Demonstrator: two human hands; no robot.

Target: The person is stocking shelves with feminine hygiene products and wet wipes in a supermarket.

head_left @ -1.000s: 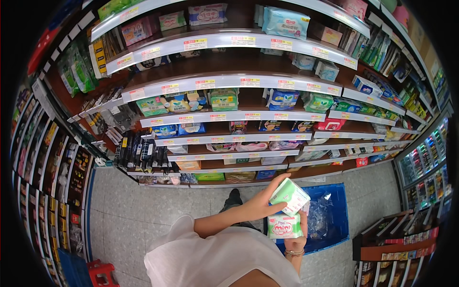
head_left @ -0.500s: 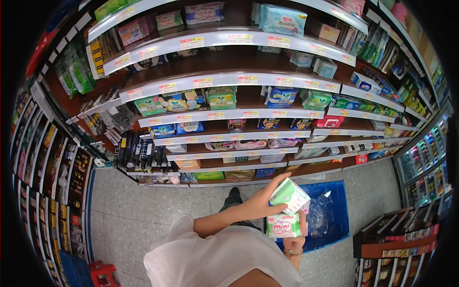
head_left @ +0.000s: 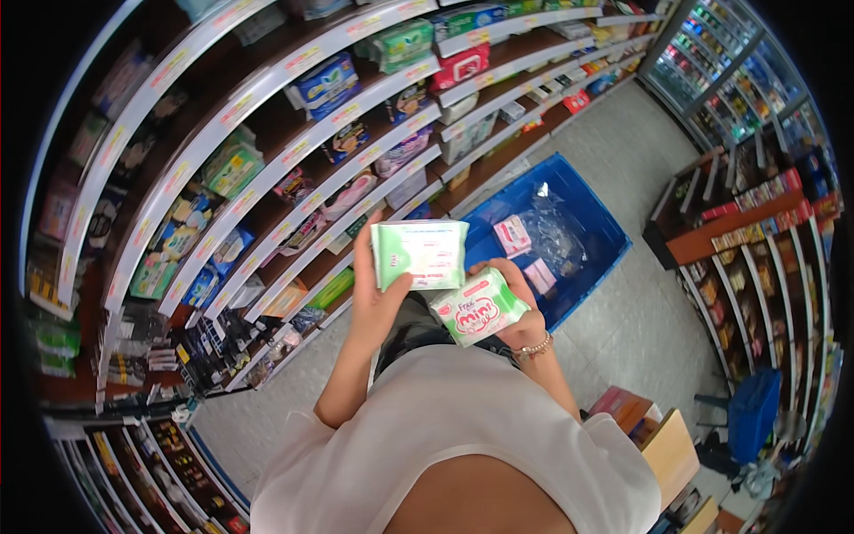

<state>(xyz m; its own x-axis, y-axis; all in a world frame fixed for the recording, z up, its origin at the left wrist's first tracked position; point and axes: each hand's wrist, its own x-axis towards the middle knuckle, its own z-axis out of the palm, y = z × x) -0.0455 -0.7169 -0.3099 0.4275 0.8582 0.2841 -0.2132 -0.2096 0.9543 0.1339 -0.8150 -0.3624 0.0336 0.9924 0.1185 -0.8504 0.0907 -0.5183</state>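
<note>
Bin (head_left: 583,278) lies beyond and to the right of the grip; the right hand (head_left: 525,327), just beside the near corner, is the nearer one, and the left hand (head_left: 365,289) is farther off. Both are closed on a load, one pack each. The left pack (head_left: 420,254) is grasped at its left end, thumb on the front face; its long axis runs side to side. The right pack (head_left: 479,307) is grasped at its right end; its long axis slants upward to the right, toward the bin. The two packs overlap in view; contact cannot be told. Both are outside the bin, by its left corner.

Materials: both packs are flat, rounded blocks in glossy white-and-green wrap. The bin is rigid blue plastic, rectangular, open-topped. Inside, boxy pink packs (head_left: 511,236) lie toward the left corner and near edge; crumpled clear film (head_left: 562,230) spreads toward the far corner.
</note>
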